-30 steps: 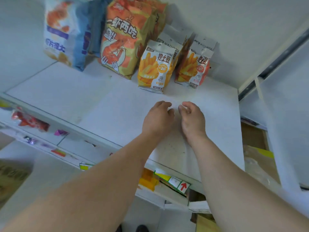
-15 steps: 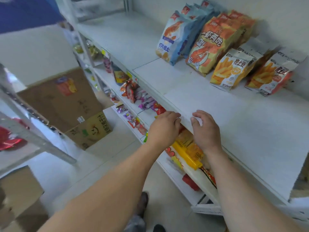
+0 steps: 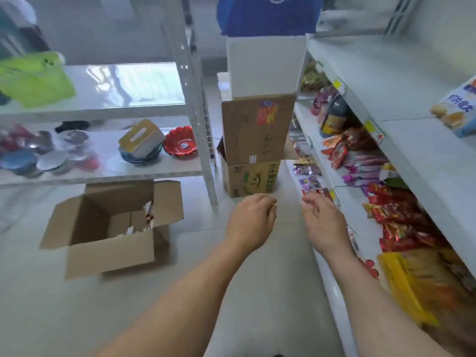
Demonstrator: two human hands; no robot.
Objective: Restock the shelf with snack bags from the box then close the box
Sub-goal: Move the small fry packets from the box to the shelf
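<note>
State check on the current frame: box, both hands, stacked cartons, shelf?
box: on floor, flaps open, some contents inside
left hand: empty, fingers loosely curled
right hand: empty, relaxed
stacked cartons: upright; middle one closed
shelf: snacks on lower tiers

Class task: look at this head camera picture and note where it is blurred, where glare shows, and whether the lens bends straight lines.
Head view: motion blur smears the snack packets at right; window glare washes the metal rack's shelf; the wide lens bows the rack post; the open box and both hands stay fairly sharp.
</note>
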